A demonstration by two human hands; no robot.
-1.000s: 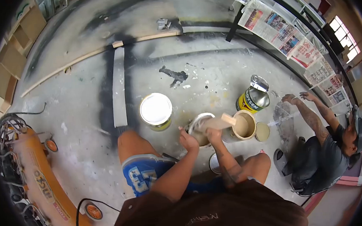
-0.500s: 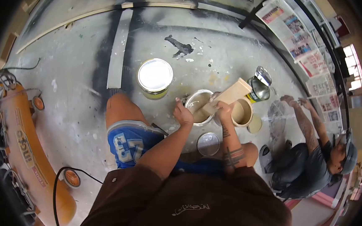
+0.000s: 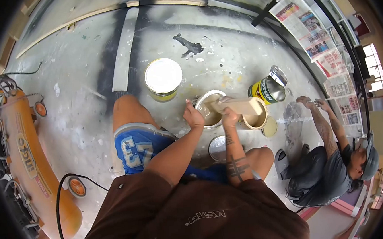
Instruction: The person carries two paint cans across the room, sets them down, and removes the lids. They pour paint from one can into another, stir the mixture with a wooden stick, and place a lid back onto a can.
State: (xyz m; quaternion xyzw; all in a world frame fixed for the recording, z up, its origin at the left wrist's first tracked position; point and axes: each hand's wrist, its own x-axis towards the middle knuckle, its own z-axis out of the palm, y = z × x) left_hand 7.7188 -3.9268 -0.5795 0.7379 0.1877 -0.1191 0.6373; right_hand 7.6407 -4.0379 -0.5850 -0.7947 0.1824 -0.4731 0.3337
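My left hand (image 3: 193, 116) grips the near-left rim of a white-rimmed pail (image 3: 206, 96) holding a beige-grey liquid. The fingers behind the rim are partly hidden. In my right hand (image 3: 230, 117), closed around it, is a flat wooden stick (image 3: 248, 106) that slants down into the liquid. Its upper end extends over a second bucket (image 3: 262, 121) with a beige inside, just right of the pail. Close to my knees lies a round lid (image 3: 218, 148); another lid (image 3: 270, 127) lies right of the second bucket.
A can with a white lid (image 3: 162, 75) stands beyond my left knee. An opened yellow tin (image 3: 265, 92) is at the right. A yellow compressor tank (image 3: 32, 161) with a hose occupies the left. Another person (image 3: 323, 168) squats at right, arms outstretched near hanging newspapers (image 3: 310, 35).
My right hand and the wooden stick have shifted slightly left, and the stick's upper end has swung down over the second bucket. My left hand stays at the pail rim.
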